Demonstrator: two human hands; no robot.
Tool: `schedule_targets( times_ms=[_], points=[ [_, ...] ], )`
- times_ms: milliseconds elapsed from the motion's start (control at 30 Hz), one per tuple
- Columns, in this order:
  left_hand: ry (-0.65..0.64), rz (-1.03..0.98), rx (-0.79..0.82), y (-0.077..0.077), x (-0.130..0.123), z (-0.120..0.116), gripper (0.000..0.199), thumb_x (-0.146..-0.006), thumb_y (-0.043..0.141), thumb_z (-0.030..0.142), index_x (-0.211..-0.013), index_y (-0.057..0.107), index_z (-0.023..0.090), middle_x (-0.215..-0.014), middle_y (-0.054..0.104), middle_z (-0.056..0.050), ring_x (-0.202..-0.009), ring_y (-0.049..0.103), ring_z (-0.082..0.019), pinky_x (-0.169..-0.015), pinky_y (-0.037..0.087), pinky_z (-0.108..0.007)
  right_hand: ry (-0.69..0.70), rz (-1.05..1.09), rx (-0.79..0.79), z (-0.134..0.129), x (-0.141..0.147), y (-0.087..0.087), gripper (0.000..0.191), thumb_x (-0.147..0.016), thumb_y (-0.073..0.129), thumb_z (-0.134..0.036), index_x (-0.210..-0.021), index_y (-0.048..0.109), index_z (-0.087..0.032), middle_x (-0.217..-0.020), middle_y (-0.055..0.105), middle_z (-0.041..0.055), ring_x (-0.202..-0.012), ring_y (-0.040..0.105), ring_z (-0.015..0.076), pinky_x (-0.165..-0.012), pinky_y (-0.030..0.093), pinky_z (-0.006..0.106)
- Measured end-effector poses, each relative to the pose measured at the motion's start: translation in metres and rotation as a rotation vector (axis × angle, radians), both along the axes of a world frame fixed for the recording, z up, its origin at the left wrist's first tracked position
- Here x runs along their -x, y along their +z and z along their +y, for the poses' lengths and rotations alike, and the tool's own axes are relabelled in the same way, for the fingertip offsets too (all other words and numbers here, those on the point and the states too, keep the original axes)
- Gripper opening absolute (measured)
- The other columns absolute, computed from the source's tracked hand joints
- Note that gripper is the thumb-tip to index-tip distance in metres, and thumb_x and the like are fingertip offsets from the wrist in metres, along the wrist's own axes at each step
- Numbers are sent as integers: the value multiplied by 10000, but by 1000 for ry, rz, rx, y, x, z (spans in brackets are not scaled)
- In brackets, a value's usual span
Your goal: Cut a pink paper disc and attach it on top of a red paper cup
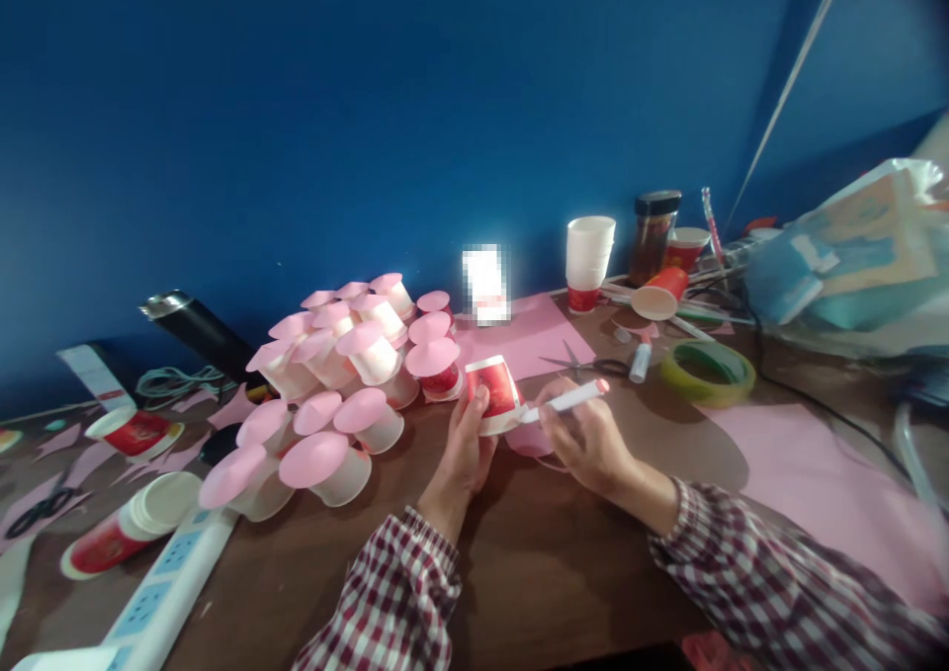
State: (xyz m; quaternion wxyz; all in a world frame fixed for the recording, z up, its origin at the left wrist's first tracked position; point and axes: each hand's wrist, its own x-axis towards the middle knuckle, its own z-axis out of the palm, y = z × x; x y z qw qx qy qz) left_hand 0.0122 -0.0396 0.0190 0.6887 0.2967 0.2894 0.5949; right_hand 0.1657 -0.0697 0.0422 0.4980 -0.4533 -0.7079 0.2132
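Observation:
My left hand [466,444] is wrapped round a red and white paper cup [493,391], tilted in front of me. My right hand [589,436] grips a white marker [569,400] with a reddish end; its other end is at the cup's lower right side. A round pink paper piece [530,440] lies partly hidden beneath the hands. Left of the cup stand several cups topped with pink paper discs [316,461]. Scissors [585,366] rest behind my right hand, on the edge of a pink sheet [530,335].
Yellow-green tape [707,373], a capped marker [641,363], stacked cups [589,256] and a dark-lidded jar [653,236] are at the right. A pink sheet [808,483] lies nearer. At left are a power strip [167,582], toppled cups [123,538] and a black flask [200,335].

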Motion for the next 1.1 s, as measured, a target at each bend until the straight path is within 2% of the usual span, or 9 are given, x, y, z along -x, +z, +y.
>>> schedule_targets(
  times_ms=[200, 333, 500, 633, 800, 967, 1100],
  points=[
    [3, 24, -35, 1, -1, 0, 240, -760, 739, 330, -918, 655, 169, -882, 678, -15, -813, 631, -147, -828, 477, -287, -46, -6, -34, 0, -1, 0, 147, -914, 451, -270, -815, 522, -188, -618, 526, -18, -465, 438, 94, -466, 369, 216],
    [33, 1, -11, 0, 0, 1, 242, -749, 748, 341, -896, 650, 177, -849, 673, -3, -772, 627, -139, -792, 484, -283, -2, -4, 7, 1, -1, -1, 145, -914, 448, -267, -809, 514, -193, -579, 490, -32, -444, 437, 95, -445, 360, 212],
    [14, 6, 20, -2, 0, 1, 259, -756, 741, 353, -912, 652, 166, -880, 677, -15, -790, 631, -145, -794, 480, -283, -66, -4, -30, 2, -2, -3, 127, -904, 460, -256, -816, 524, -189, -595, 499, -24, -461, 443, 98, -454, 366, 214],
    [25, -7, 19, -1, 1, 1, 235, -774, 721, 361, -882, 644, 167, -853, 672, -8, -741, 619, -134, -757, 483, -278, 11, 16, 30, 2, -2, -2, 140, -914, 448, -264, -808, 507, -194, -584, 494, -32, -442, 452, 93, -439, 372, 205],
    [40, -32, 15, -2, 2, 3, 234, -757, 739, 338, -893, 637, 178, -897, 676, -4, -807, 631, -144, -829, 484, -294, 28, 32, 49, 0, -1, -1, 147, -927, 438, -268, -814, 496, -194, -571, 472, -42, -421, 438, 85, -419, 360, 199],
    [13, 45, -39, 0, 1, 1, 338, -760, 736, 412, -974, 636, 171, -932, 683, -30, -857, 641, -164, -864, 479, -318, 12, -27, -47, 0, 0, -1, 147, -920, 449, -248, -807, 521, -188, -591, 485, -29, -457, 443, 92, -451, 374, 207],
    [-20, 84, -74, 0, 1, 0, 353, -758, 751, 355, -1030, 624, 169, -954, 688, -44, -871, 648, -172, -855, 489, -324, -49, -33, -106, 0, -1, -1, 138, -926, 450, -236, -826, 529, -183, -602, 507, -24, -472, 457, 96, -484, 389, 215]
  ],
)
